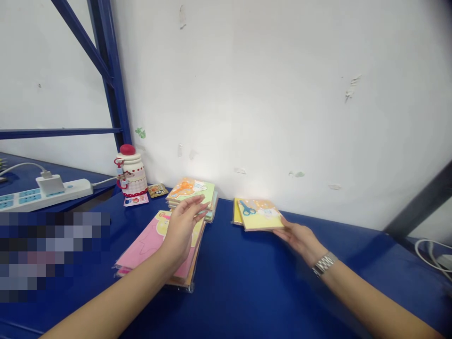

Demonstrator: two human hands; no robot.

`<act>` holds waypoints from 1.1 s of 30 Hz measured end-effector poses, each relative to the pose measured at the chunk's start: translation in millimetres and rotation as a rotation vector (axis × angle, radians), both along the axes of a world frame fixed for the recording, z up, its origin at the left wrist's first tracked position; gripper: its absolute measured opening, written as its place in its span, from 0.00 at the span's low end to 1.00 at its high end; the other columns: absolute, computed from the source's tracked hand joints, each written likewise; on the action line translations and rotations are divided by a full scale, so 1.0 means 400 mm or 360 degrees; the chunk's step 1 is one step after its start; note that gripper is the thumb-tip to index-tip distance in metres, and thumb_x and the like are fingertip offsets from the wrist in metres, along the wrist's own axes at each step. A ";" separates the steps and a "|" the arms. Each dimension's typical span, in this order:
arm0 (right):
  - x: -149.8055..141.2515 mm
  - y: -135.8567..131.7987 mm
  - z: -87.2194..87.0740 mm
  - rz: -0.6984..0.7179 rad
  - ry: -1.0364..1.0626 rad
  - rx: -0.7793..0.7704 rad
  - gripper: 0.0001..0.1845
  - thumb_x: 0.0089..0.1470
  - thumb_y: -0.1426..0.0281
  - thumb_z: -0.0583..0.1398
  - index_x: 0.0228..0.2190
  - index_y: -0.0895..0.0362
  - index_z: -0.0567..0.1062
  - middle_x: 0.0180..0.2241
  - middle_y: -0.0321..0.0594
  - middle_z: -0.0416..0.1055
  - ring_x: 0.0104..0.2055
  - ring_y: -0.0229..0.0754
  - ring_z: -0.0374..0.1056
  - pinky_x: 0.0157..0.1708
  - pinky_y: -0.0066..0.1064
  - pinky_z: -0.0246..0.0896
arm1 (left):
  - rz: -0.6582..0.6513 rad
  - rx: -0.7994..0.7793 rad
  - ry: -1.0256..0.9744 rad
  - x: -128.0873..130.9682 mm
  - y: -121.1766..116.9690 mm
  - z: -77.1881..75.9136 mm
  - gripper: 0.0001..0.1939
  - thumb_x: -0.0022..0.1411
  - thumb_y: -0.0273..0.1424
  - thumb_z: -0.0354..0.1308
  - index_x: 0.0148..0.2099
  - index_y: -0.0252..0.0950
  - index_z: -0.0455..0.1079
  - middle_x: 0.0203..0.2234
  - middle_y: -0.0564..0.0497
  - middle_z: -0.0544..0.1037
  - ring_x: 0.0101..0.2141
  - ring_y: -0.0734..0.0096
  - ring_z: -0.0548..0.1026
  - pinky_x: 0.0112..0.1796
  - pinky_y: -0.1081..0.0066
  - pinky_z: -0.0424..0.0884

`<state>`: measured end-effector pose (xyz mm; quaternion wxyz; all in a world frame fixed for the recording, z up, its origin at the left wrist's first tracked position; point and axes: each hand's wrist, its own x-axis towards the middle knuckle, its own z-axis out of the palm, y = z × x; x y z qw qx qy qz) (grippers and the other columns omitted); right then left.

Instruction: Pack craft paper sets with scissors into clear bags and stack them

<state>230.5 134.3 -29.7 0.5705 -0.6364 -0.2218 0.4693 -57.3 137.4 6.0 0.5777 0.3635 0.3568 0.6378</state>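
Currently, the left hand point(181, 233) is hovering with fingers spread over the pink-covered stack of booklets point(151, 249), its fingertips point(201, 203) overlapping the green-covered stack point(190, 192) behind; contact cannot be confirmed. The right hand point(300, 238), wearing a silver link watch point(324, 263), is lying with fingers pressed together against the near edge of the yellow booklets point(259, 214); any pinch cannot be confirmed. All stacks are sitting on a blue table point(226, 282) beside a scuffed white wall point(282, 94). Further left, a red-capped white bottle point(131, 174) is standing just beside a small packet point(157, 190) and a red-and-white card point(136, 199). A power strip point(45, 195) is lying beyond, near a blue steel rack upright point(109, 70). A pixelated patch is obscuring the table's lower left.
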 end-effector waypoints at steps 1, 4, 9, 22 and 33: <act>-0.009 0.006 -0.007 -0.0047 -0.0002 0.0048 0.17 0.58 0.66 0.58 0.48 0.59 0.68 0.47 0.45 0.67 0.43 0.45 0.68 0.40 0.42 0.67 | -0.0005 -0.0004 -0.0004 0.000 -0.001 -0.001 0.13 0.48 0.28 0.63 0.39 0.33 0.70 0.41 0.45 0.75 0.42 0.66 0.75 0.43 0.69 0.68; -0.043 0.017 -0.018 -0.0140 -0.0051 0.0195 0.18 0.58 0.66 0.58 0.49 0.59 0.67 0.48 0.45 0.67 0.44 0.46 0.68 0.40 0.43 0.67 | -0.0025 -0.0005 -0.0007 0.002 -0.003 -0.002 0.12 0.47 0.26 0.62 0.37 0.32 0.70 0.38 0.45 0.76 0.41 0.65 0.75 0.41 0.68 0.68; -0.086 0.020 -0.019 -0.0080 -0.0340 0.0275 0.18 0.58 0.65 0.58 0.49 0.58 0.67 0.47 0.44 0.67 0.43 0.45 0.68 0.40 0.43 0.68 | -0.0017 0.0007 0.0022 0.005 -0.001 -0.002 0.12 0.47 0.26 0.62 0.37 0.32 0.70 0.37 0.46 0.75 0.40 0.65 0.75 0.41 0.68 0.68; 0.040 -0.107 -0.011 0.0100 -0.2342 0.0110 0.38 0.57 0.52 0.50 0.62 0.57 0.51 0.29 0.52 0.73 0.31 0.58 0.71 0.26 0.36 0.59 | 0.0053 0.0348 0.0575 0.003 0.015 -0.001 0.18 0.55 0.35 0.55 0.48 0.35 0.63 0.42 0.45 0.73 0.36 0.65 0.77 0.41 0.65 0.70; 0.106 -0.147 -0.011 0.0195 -0.2250 0.0131 0.38 0.60 0.49 0.41 0.63 0.59 0.43 0.18 0.32 0.67 0.20 0.49 0.70 0.21 0.33 0.60 | -0.0304 0.0878 0.2648 -0.210 -0.108 -0.079 0.39 0.52 0.53 0.57 0.62 0.45 0.56 0.61 0.40 0.57 0.61 0.41 0.48 0.56 0.40 0.44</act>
